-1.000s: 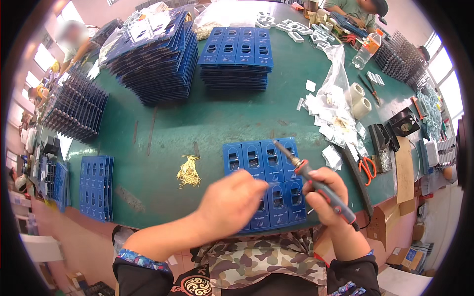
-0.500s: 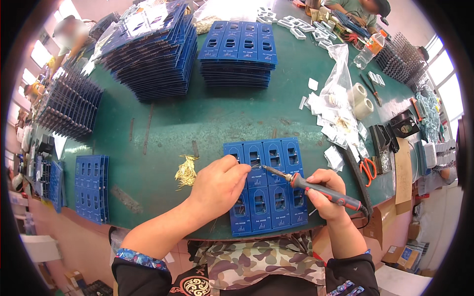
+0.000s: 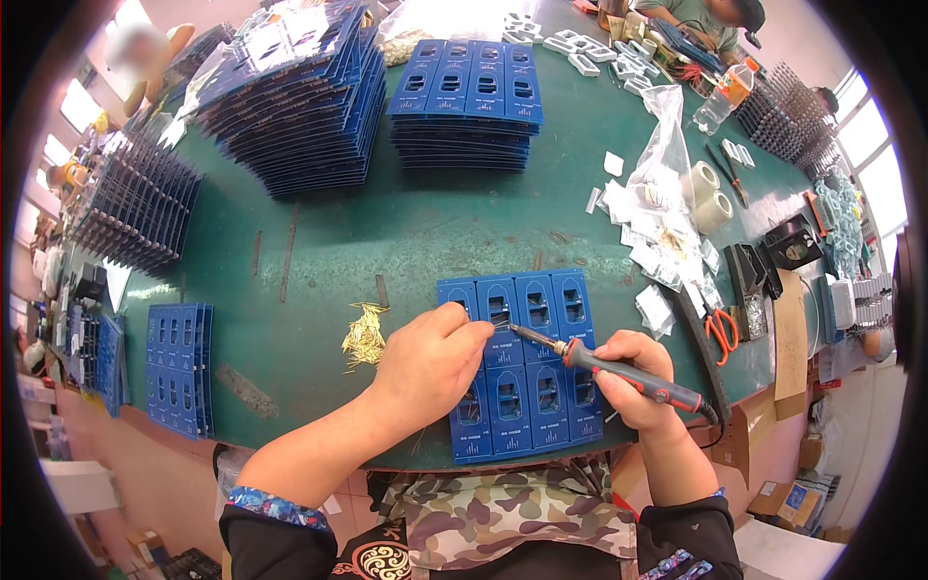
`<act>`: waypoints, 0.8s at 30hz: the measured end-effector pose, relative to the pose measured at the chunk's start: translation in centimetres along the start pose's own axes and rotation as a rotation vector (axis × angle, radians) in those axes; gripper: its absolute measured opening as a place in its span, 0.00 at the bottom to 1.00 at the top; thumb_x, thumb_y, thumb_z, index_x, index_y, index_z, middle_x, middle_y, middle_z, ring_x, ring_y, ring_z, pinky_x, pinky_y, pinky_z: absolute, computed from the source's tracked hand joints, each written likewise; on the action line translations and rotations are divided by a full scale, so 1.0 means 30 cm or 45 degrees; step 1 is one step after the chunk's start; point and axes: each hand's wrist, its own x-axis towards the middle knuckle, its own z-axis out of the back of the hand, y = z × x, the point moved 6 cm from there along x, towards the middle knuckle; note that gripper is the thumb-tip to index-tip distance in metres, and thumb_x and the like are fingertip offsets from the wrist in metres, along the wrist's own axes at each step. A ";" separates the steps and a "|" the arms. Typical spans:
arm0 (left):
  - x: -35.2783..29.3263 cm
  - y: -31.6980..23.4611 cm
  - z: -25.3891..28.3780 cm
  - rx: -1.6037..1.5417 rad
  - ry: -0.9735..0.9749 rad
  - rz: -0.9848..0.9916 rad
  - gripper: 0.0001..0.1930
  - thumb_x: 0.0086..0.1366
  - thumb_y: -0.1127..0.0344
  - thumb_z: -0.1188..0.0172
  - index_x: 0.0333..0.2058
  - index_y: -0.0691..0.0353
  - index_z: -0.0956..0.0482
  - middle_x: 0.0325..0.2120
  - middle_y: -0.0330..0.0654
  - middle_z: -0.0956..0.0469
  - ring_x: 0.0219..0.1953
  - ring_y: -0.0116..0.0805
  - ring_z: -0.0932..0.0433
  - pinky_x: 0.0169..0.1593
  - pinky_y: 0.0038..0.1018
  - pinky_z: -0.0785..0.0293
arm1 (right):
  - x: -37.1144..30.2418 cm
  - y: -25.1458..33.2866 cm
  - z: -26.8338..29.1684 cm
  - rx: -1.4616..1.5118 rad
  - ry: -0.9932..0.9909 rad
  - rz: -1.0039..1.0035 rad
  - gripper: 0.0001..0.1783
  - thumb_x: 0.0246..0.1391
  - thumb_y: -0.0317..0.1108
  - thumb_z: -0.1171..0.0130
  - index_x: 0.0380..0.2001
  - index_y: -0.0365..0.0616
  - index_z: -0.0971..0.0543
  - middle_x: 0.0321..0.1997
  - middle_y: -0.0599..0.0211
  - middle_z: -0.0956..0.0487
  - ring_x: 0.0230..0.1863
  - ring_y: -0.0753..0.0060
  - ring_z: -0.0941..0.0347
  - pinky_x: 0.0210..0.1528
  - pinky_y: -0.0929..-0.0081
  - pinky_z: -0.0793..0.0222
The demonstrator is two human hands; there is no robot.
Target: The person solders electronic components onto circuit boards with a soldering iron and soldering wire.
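Note:
A blue circuit board panel (image 3: 527, 406), with rows of repeated sections and cut-out windows, lies flat on the green table in front of me. My right hand (image 3: 633, 377) is closed round the grey and red handle of a soldering iron (image 3: 643, 384). Its tip points left and meets the panel's upper part, beside a window in the second column. My left hand (image 3: 430, 358) is pinched closed over the panel's left side, with a thin metal wire (image 3: 500, 324) reaching from its fingertips toward the iron's tip. A pile of thin brass-coloured pins (image 3: 364, 335) lies left of that hand.
Tall stacks of blue panels (image 3: 300, 126) stand at the far left, with a lower stack (image 3: 464, 116) beside them. Rightward are plastic bags (image 3: 657, 145), tape rolls (image 3: 712, 213), orange-handled scissors (image 3: 720, 335) and an iron stand (image 3: 791, 244). Other people sit across the table.
The soldering iron and my right hand have shifted slightly left. My left hand stays nearly in place. At the far left, a co-worker's arm has moved.

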 end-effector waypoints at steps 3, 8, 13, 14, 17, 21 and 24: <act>-0.001 -0.002 -0.001 0.026 -0.001 -0.022 0.07 0.58 0.74 0.37 0.36 0.63 0.19 0.26 0.43 0.26 0.27 0.43 0.24 0.30 0.35 0.26 | 0.001 0.007 0.002 -0.030 0.021 0.024 0.10 0.48 0.27 0.38 0.36 0.37 0.23 0.27 0.65 0.26 0.26 0.77 0.32 0.30 0.78 0.38; 0.001 -0.005 0.002 0.008 -0.005 -0.002 0.06 0.58 0.74 0.37 0.36 0.63 0.19 0.26 0.43 0.26 0.28 0.43 0.23 0.30 0.35 0.26 | 0.009 0.015 0.000 -0.060 -0.008 0.107 0.10 0.45 0.25 0.37 0.34 0.36 0.22 0.24 0.63 0.23 0.22 0.72 0.29 0.25 0.75 0.36; -0.006 0.000 0.003 -0.040 -0.007 0.022 0.07 0.58 0.71 0.38 0.36 0.62 0.20 0.27 0.44 0.28 0.30 0.46 0.24 0.32 0.39 0.25 | -0.009 -0.007 0.030 0.060 -0.094 0.073 0.11 0.45 0.25 0.37 0.35 0.36 0.22 0.25 0.61 0.23 0.22 0.72 0.30 0.25 0.75 0.36; -0.004 -0.003 0.004 -0.021 -0.017 -0.001 0.07 0.58 0.73 0.37 0.36 0.62 0.20 0.26 0.43 0.27 0.29 0.45 0.24 0.31 0.37 0.26 | -0.008 -0.005 0.030 0.060 -0.094 0.072 0.11 0.45 0.25 0.37 0.35 0.36 0.22 0.25 0.61 0.23 0.22 0.72 0.30 0.25 0.75 0.36; -0.002 -0.008 0.005 0.011 -0.018 -0.026 0.07 0.58 0.74 0.36 0.36 0.63 0.19 0.26 0.43 0.26 0.28 0.43 0.23 0.30 0.35 0.26 | 0.000 0.007 0.014 -0.020 -0.013 0.110 0.11 0.44 0.24 0.36 0.35 0.37 0.22 0.25 0.61 0.23 0.23 0.71 0.29 0.25 0.74 0.36; -0.002 -0.010 0.002 0.030 -0.010 -0.040 0.07 0.57 0.74 0.36 0.36 0.63 0.19 0.25 0.43 0.26 0.27 0.43 0.24 0.29 0.34 0.27 | 0.010 0.019 0.002 -0.060 0.021 0.140 0.12 0.43 0.23 0.36 0.35 0.37 0.22 0.24 0.60 0.22 0.23 0.69 0.28 0.25 0.74 0.34; -0.003 -0.008 -0.001 0.029 0.000 -0.032 0.07 0.57 0.74 0.36 0.36 0.62 0.19 0.25 0.42 0.26 0.27 0.43 0.24 0.29 0.35 0.27 | 0.010 0.021 0.002 -0.082 0.031 0.144 0.12 0.43 0.23 0.36 0.35 0.37 0.22 0.24 0.60 0.22 0.23 0.69 0.27 0.25 0.73 0.34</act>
